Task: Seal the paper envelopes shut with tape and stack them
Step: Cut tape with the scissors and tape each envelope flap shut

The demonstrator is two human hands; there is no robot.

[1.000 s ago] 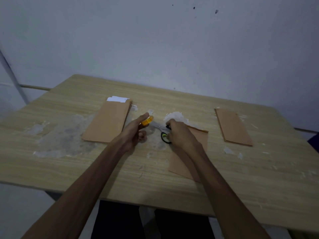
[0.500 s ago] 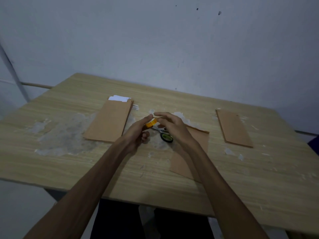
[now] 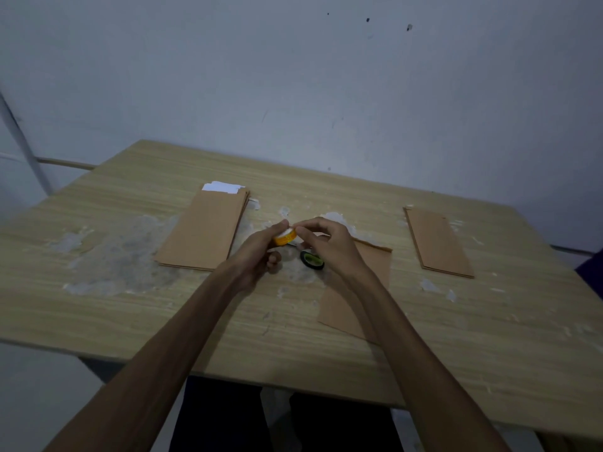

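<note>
My left hand (image 3: 261,252) grips a small orange roll of tape (image 3: 285,237) above the middle of the table. My right hand (image 3: 329,246) reaches across to it, its fingertips pinching at the roll's edge. Under my right forearm lies one brown envelope (image 3: 375,265), partly hidden. A stack of brown envelopes (image 3: 204,233) with white paper sticking out of its far end lies to the left. Another flat stack of brown envelopes (image 3: 437,243) lies on the right.
Scissors with black and green handles (image 3: 312,260) lie on the wooden table (image 3: 146,321) just below my hands. White residue patches (image 3: 120,256) and scraps spot the tabletop. A grey wall stands close behind the far edge.
My right hand has let go of the scissors, which now lie on the table, and has moved left to the tape roll. My left hand has lifted the roll slightly.
</note>
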